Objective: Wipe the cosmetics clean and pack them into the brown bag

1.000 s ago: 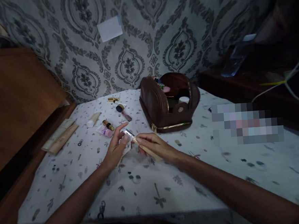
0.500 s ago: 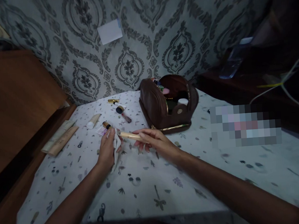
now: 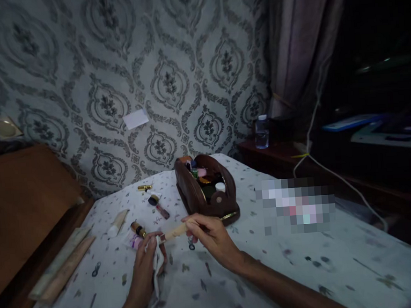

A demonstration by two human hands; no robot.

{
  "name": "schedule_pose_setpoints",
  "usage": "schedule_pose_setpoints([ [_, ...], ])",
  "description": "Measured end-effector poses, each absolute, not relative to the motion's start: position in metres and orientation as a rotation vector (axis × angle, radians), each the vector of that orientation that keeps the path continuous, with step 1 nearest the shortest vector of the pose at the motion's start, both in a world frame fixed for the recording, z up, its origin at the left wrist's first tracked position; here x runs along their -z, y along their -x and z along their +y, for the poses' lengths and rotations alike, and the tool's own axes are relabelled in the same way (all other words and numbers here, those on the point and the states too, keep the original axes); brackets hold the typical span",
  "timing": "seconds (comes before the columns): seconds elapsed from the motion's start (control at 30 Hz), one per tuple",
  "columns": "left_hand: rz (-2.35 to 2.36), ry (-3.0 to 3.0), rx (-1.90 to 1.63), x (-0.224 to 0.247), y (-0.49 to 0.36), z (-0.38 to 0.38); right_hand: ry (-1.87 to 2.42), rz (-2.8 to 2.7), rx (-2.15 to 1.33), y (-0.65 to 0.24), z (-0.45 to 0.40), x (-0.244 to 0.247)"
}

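My right hand [image 3: 213, 235] pinches one end of a slim beige cosmetic tube [image 3: 175, 231], held out sideways above the cloth. At the tube's other end, my left hand [image 3: 142, 266] grips a crumpled white wipe [image 3: 158, 263], which hangs below the fingers and meets the tube there. Just beyond the left hand lie a black-and-gold bottle [image 3: 137, 229] and a purple-and-white packet [image 3: 136, 243]. An open brown makeup bag [image 3: 190, 197] stands behind my right hand, with a white-lidded jar [image 3: 220, 187] and other small items inside.
On the patterned tablecloth [image 3: 186, 286] lie a short pale tube [image 3: 119, 223], a gold tube [image 3: 145, 188], a dark lip gloss tube [image 3: 162, 211] and long flat packages [image 3: 63, 262]. A water bottle [image 3: 261, 132] stands back right, near a white cable [image 3: 337, 177]. The right-hand items are pixelated.
The view has tilted up and turned right, so the table sits lower in the picture. Both hands still hold the wipe and tube, and the tube's angle has changed, its right end now higher.
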State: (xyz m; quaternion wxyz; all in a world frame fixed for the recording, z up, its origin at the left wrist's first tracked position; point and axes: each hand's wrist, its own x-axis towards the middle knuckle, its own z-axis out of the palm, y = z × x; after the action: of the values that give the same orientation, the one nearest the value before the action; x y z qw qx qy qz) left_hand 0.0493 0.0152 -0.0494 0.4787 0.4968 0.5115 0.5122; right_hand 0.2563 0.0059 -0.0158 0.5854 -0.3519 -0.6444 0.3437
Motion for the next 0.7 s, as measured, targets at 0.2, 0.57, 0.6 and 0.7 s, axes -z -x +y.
schedule_pose_setpoints([
  [0.2,1.349,-1.816,-1.153,0.001,-0.070,0.039,0.880,-1.459,-0.533,-0.317,0.005,-0.032],
  [0.57,1.114,-2.657,-0.830,-0.032,-0.146,0.073,1.069,-1.492,-0.127,-0.378,0.110,-0.105],
  [0.6,1.119,-2.663,-0.825,-0.028,-0.145,0.073,1.131,-1.528,-0.084,-0.377,0.122,-0.109],
  [0.7,1.074,-2.672,-0.838,-0.017,-0.141,0.073,1.325,-1.630,0.039,-0.372,0.151,-0.116],
])
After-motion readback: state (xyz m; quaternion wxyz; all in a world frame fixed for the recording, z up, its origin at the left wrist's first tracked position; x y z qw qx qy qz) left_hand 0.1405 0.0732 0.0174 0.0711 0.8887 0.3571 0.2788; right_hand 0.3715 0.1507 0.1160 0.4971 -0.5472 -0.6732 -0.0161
